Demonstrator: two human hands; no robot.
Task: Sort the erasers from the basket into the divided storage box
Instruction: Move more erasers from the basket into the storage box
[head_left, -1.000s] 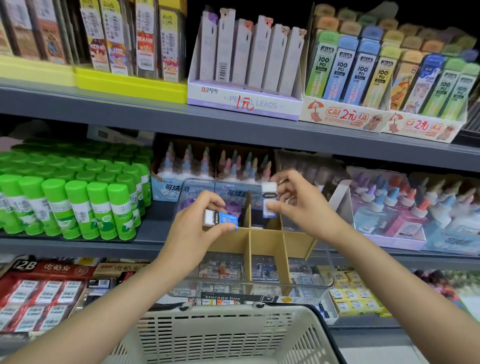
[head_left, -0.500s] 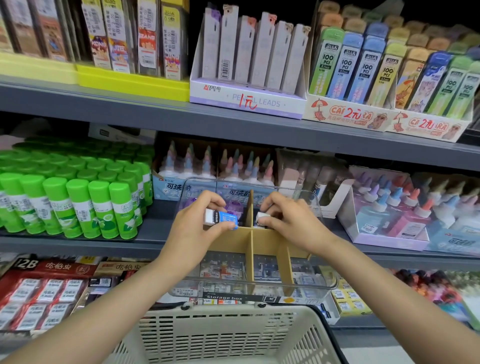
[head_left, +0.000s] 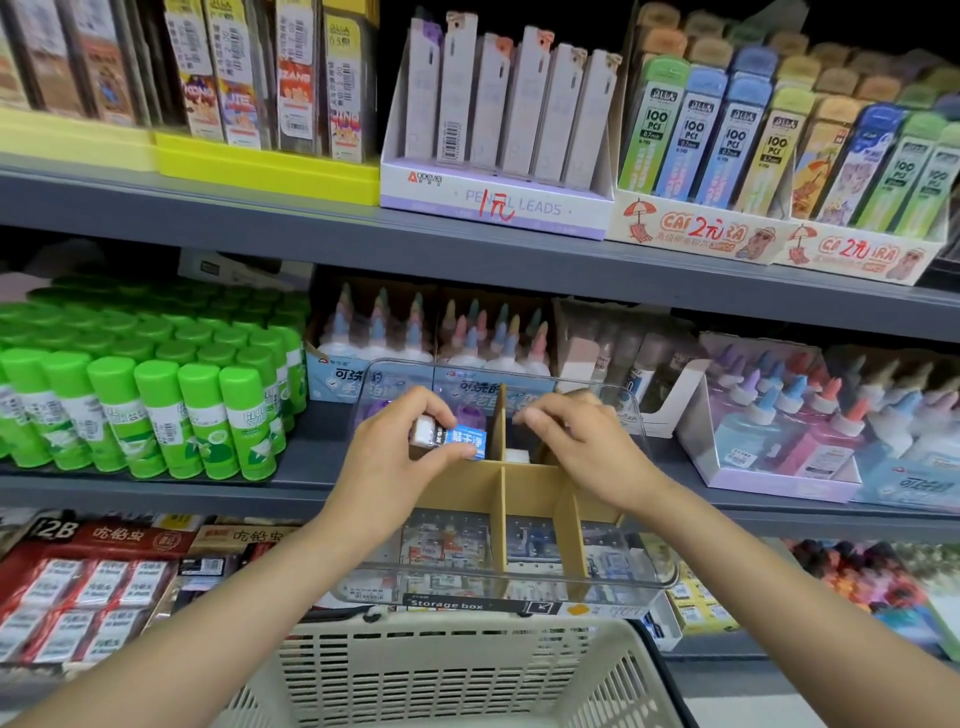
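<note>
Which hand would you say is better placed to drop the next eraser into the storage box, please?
Probably the left hand: it already grips a blue-sleeved eraser over the storage box, beside the cardboard divider. The right hand shows no eraser.

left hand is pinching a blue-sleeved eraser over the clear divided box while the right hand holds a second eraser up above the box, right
Not quite. In the head view the left hand does pinch the blue-sleeved eraser over the divided box, but the right hand holds nothing; a white eraser lies in a back compartment beneath it.

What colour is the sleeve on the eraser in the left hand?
Blue with white print, on a white eraser held by the left hand; head view.
</note>
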